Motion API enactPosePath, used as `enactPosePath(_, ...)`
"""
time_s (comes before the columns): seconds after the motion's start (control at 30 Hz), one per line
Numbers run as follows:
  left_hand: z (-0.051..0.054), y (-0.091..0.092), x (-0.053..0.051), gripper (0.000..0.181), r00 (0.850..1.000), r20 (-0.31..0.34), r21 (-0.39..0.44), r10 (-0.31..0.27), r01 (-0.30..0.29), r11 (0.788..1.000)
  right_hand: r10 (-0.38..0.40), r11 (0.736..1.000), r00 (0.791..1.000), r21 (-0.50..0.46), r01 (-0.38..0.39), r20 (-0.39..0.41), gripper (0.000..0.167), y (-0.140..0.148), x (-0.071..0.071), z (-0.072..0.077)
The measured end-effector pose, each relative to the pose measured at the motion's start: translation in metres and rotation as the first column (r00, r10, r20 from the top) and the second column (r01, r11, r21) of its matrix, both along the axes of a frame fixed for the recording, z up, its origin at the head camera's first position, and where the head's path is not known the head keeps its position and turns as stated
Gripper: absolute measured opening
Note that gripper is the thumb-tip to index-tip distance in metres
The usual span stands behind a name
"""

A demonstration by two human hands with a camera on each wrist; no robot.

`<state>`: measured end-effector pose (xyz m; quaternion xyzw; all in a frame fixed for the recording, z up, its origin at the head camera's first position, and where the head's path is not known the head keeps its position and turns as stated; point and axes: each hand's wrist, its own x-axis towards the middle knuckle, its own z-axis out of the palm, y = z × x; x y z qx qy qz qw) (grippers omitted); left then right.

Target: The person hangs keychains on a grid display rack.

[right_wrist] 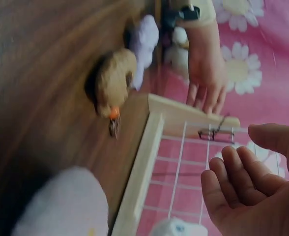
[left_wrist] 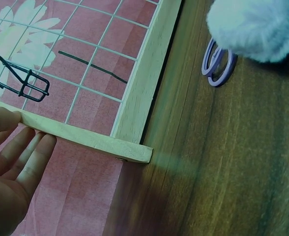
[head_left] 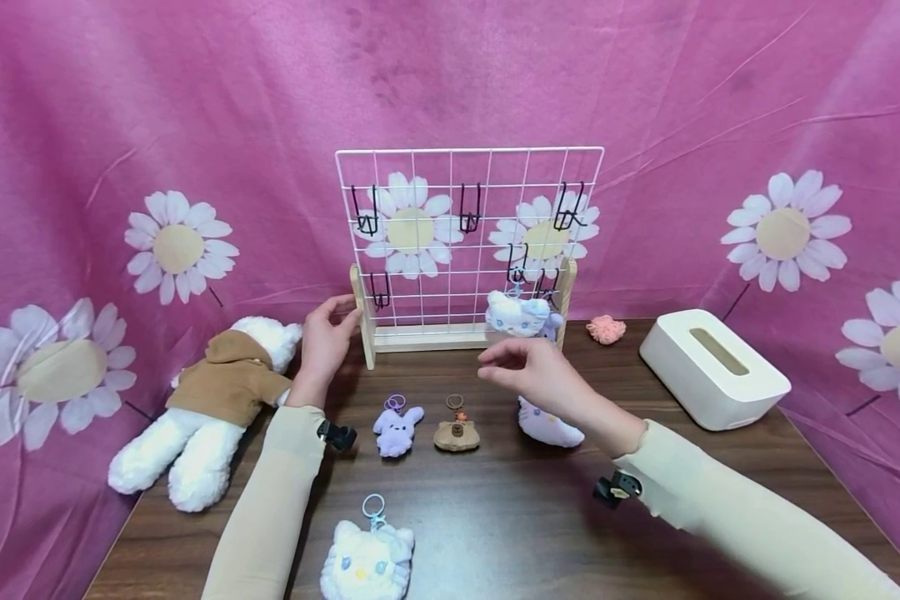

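A white wire grid rack (head_left: 431, 250) with wooden side posts stands at the back, black hooks hung on it. My left hand (head_left: 326, 337) grips its left wooden post (left_wrist: 80, 132) between thumb and fingers. My right hand (head_left: 540, 371) is in the air before the rack's lower right, fingers loosely bent and holding nothing. Just behind it a white cat plush keychain (head_left: 516, 315) hangs from a hook, partly covering a purple plush (head_left: 551, 325). Below the right hand lies another pale cat plush (head_left: 547, 425), partly hidden by the wrist.
On the table lie a purple bunny keychain (head_left: 396, 432), a brown plush keychain (head_left: 457, 436) and, nearer, a white cat plush keychain (head_left: 366, 562). A white teddy in a brown hoodie (head_left: 225, 383) lies left. A pink fuzzy item (head_left: 606, 329) and white tissue box (head_left: 712, 367) are right.
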<state>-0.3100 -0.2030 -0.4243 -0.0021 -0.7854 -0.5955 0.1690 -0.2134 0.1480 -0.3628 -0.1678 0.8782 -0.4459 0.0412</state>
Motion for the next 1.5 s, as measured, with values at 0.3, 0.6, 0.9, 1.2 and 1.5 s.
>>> enactPosePath(0.3, 0.001, 0.000, 0.001, 0.034, 1.000, 0.004, -0.005, -0.001, 0.001, 1.000, 0.066, 0.998, 0.995, -0.024, -0.065, 0.074, 0.018, -0.027, 0.016, -0.013)
enactPosePath(0.6, 0.000, -0.001, 0.002, 0.035, 1.000, 0.010, -0.020, 0.002, -0.002, 1.000, 0.171, 0.984, 0.978, -0.067, -0.164, 0.119, 0.020, -0.063, 0.032, -0.038)
enactPosePath(0.9, 0.000, -0.001, 0.002, 0.034, 1.000, -0.004, -0.014, 0.001, -0.001, 1.000, 0.257, 0.966, 0.958, -0.076, -0.249, 0.131, 0.018, -0.093, 0.048, -0.059)
enactPosePath(1.2, 0.002, -0.001, 0.002, 0.035, 1.000, 0.002, -0.013, -0.003, 0.003, 1.000, 0.314, 0.949, 0.942, -0.053, -0.310, 0.117, 0.019, -0.116, 0.063, -0.068)
enactPosePath(1.5, 0.004, 0.001, 0.003, 0.035, 1.000, 0.009, 0.005, -0.009, 0.008, 1.000, 0.310, 0.949, 0.949, 0.040, -0.312, 0.059, 0.015, -0.134, 0.074, -0.086)
